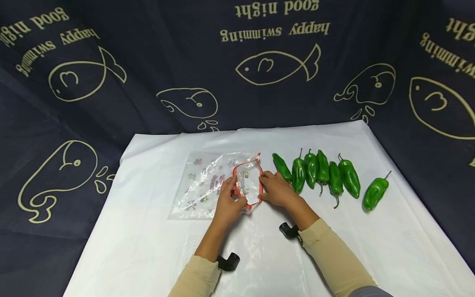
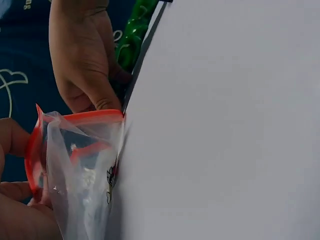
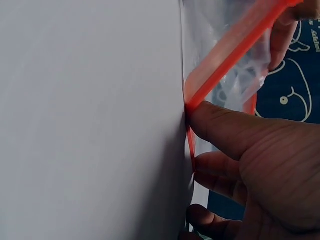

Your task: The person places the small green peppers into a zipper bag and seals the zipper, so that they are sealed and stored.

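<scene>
A clear plastic zip bag [image 1: 202, 181] with small coloured prints lies flat on the table, its mouth spread apart toward the right. Red zip strips [image 1: 261, 181] edge that mouth. My left hand [image 1: 228, 202] grips the mouth's left rim between thumb and fingers, lifting it off the table. On the opposite side, my right hand [image 1: 277, 189] pinches the other rim low against the white surface. In the right wrist view, the thumb [image 3: 225, 125] sits on the red strip. Green peppers [image 1: 298, 175] lie just beyond the right hand.
Several green peppers form a loose row, and a single pepper [image 1: 375, 194] lies farther right. A white sheet [image 1: 148, 247] covers the table. Behind it hangs a dark blue cloth [image 1: 208, 53] printed with fish and whales. Black wrist mounts [image 1: 229, 262] sit on both forearms.
</scene>
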A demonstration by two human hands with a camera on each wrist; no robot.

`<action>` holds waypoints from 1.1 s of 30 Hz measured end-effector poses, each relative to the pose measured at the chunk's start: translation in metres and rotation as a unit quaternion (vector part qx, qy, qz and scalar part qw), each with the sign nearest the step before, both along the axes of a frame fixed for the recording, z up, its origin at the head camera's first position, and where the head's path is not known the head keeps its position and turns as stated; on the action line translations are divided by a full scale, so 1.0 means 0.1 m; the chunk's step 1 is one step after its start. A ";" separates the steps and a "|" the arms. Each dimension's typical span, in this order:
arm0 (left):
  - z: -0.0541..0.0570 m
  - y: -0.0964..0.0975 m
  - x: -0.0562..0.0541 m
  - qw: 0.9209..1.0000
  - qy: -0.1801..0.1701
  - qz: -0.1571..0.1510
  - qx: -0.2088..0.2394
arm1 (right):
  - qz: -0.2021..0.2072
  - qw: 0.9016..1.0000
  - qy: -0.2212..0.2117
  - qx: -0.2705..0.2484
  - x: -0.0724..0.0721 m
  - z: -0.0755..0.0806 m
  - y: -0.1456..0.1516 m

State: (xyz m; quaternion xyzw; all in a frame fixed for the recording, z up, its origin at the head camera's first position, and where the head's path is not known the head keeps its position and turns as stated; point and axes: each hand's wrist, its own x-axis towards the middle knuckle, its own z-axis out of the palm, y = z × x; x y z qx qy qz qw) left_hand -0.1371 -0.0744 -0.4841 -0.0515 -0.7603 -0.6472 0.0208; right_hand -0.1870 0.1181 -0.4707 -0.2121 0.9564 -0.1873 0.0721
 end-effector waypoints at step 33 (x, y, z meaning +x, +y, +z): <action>0.08 0.05 0.16 0.984 0.119 0.127 0.027 | -0.005 1.000 -0.001 -0.006 0.00 -0.01 -0.01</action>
